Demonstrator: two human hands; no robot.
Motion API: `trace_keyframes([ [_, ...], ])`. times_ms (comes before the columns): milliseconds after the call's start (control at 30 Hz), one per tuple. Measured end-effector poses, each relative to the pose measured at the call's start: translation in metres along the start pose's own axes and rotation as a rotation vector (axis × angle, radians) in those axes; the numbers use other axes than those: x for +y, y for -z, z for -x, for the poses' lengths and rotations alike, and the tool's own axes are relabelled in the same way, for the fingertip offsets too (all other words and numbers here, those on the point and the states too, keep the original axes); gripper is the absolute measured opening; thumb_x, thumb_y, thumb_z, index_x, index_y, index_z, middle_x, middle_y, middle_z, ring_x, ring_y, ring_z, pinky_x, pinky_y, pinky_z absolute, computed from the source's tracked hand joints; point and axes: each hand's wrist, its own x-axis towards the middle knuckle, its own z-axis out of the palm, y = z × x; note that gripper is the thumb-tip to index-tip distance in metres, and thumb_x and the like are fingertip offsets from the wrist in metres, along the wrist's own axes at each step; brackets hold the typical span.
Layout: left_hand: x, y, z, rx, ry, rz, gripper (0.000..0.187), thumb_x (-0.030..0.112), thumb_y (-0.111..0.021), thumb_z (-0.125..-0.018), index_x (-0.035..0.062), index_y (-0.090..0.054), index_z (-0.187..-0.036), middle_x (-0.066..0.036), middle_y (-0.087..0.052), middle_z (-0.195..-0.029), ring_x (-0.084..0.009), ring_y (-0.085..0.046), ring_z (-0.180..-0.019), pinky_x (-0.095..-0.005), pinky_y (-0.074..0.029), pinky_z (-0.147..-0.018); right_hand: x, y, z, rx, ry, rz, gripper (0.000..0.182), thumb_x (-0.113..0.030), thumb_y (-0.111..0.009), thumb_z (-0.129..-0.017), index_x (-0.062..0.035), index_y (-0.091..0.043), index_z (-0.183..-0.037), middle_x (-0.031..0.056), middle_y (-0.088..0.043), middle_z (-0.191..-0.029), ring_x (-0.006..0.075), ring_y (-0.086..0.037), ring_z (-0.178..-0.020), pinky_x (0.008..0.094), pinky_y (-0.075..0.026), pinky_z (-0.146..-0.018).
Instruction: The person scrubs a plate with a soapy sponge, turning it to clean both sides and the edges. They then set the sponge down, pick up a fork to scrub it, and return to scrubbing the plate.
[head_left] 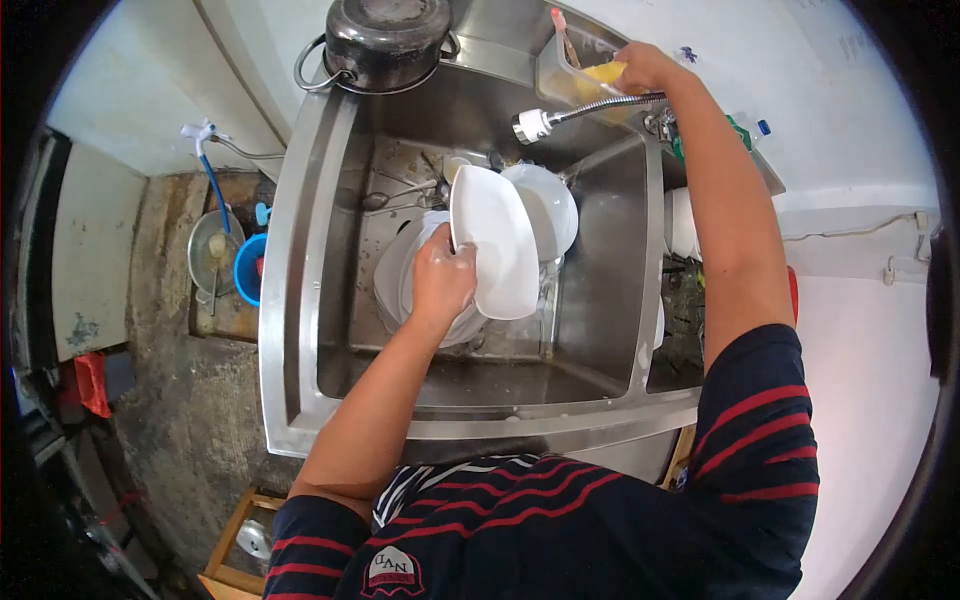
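My left hand grips the near left edge of a white rectangular plate, tilted above the sink basin. At the far right, my right hand is closed on a yellow sponge at a clear plastic container on the sink's back ledge. A brush with a red tip leans in that container. Under the held plate lie more white plates, partly covered by it and my hand. A white bowl rests to their right. Several spoons lie on the basin floor.
A flexible faucet with a white head reaches over the basin below my right hand. A dark metal pot stands on the back left corner. Dishes fill the right compartment. A blue bucket sits on the floor at left.
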Motion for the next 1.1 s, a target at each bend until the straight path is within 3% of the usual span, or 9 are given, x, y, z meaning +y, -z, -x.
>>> trace_keyframes([
  [133, 0.001, -0.002, 0.000, -0.026, 0.064, 0.101, 0.029, 0.013, -0.055, -0.082, -0.0046, -0.063, -0.105, -0.025, -0.068, -0.090, -0.0397, -0.066, -0.085, -0.0439, -0.050, -0.077, 0.013, 0.021, 0.014, -0.034, -0.130, -0.216, 0.060, -0.027, -0.077, -0.058, 0.0029, -0.067, -0.109, 0.0189, -0.069, -0.098, 0.0343, -0.066, -0.092, 0.0389, -0.052, -0.083],
  [200, -0.003, -0.003, -0.001, -0.043, 0.070, 0.112, 0.029, 0.012, -0.054, -0.082, -0.0053, -0.063, -0.104, -0.024, -0.068, -0.088, -0.0384, -0.066, -0.082, -0.0435, -0.050, -0.075, 0.013, 0.025, 0.021, 0.488, -0.059, -0.185, 0.045, -0.027, -0.076, -0.061, 0.0027, -0.070, -0.093, 0.0127, -0.070, -0.083, 0.0276, -0.067, -0.076, 0.0364, -0.052, -0.071],
  [233, -0.005, -0.004, -0.001, -0.053, 0.079, 0.120, 0.029, 0.012, -0.054, -0.082, -0.0060, -0.063, -0.103, -0.024, -0.068, -0.087, -0.0371, -0.067, -0.080, -0.0430, -0.050, -0.073, 0.016, 0.031, 0.023, 0.259, -0.226, -0.020, 0.040, -0.029, -0.075, -0.071, 0.0016, -0.068, -0.097, 0.0170, -0.069, -0.087, 0.0270, -0.068, -0.080, 0.0349, -0.053, -0.072],
  [267, 0.001, -0.002, 0.002, -0.058, 0.076, 0.119, 0.029, 0.012, -0.054, -0.082, -0.0060, -0.063, -0.103, -0.024, -0.068, -0.087, -0.0371, -0.067, -0.080, -0.0430, -0.050, -0.073, 0.017, 0.030, 0.023, 0.259, -0.231, -0.020, 0.040, -0.029, -0.075, -0.071, 0.0016, -0.068, -0.097, 0.0170, -0.069, -0.087, 0.0270, -0.068, -0.080, 0.0349, -0.053, -0.072],
  [367, 0.020, 0.002, 0.006, -0.113, 0.231, 0.139, 0.028, 0.013, -0.054, -0.082, -0.0064, -0.063, -0.101, -0.022, -0.067, -0.082, -0.0341, -0.066, -0.068, -0.0419, -0.050, -0.065, 0.026, 0.014, 0.020, 0.306, -0.325, -0.513, 0.050, -0.032, -0.077, -0.064, 0.0005, -0.069, -0.101, 0.0206, -0.069, -0.093, 0.0335, -0.067, -0.088, 0.0389, -0.053, -0.078],
  [567, -0.003, 0.000, -0.001, 0.006, 0.062, 0.116, 0.027, 0.013, -0.053, -0.082, -0.0061, -0.063, -0.097, -0.022, -0.066, -0.078, -0.0310, -0.064, -0.056, -0.0413, -0.049, -0.057, 0.021, -0.029, -0.002, 0.672, -0.320, -0.674, 0.050, -0.021, -0.070, -0.073, 0.0031, -0.059, -0.115, 0.0240, -0.065, -0.103, 0.0342, -0.065, -0.091, 0.0438, -0.053, -0.078],
  [633, 0.006, 0.004, -0.001, -0.053, 0.174, 0.116, 0.026, 0.013, -0.054, -0.082, -0.0052, -0.063, -0.097, -0.022, -0.067, -0.081, -0.0329, -0.066, -0.067, -0.0423, -0.050, -0.065, 0.035, -0.032, -0.016, 0.448, -0.344, -0.992, 0.036, -0.028, -0.076, -0.062, 0.0012, -0.070, -0.083, 0.0068, -0.067, -0.074, 0.0190, -0.063, -0.065, 0.0328, -0.050, -0.062],
  [767, -0.011, -0.001, -0.004, 0.020, 0.026, 0.068, 0.026, 0.013, -0.053, -0.081, -0.0044, -0.064, -0.097, -0.023, -0.067, -0.085, -0.0361, -0.066, -0.078, -0.0431, -0.050, -0.073, 0.017, -0.027, -0.016, 0.480, -0.298, -1.020, 0.034, -0.025, -0.076, -0.063, 0.0007, -0.070, -0.084, 0.0041, -0.064, -0.072, 0.0145, -0.057, -0.062, 0.0299, -0.047, -0.061],
  [1100, -0.005, 0.001, -0.002, -0.024, 0.057, 0.100, 0.025, 0.012, -0.055, -0.080, -0.0055, -0.064, -0.095, -0.026, -0.067, -0.086, -0.0406, -0.065, -0.082, -0.0436, -0.049, -0.075, -0.007, -0.046, -0.040, 0.775, -0.455, -1.393, 0.047, -0.015, -0.075, -0.065, 0.0103, -0.063, -0.103, 0.0147, -0.065, -0.096, 0.0222, -0.064, -0.080, 0.0342, -0.050, -0.069],
])
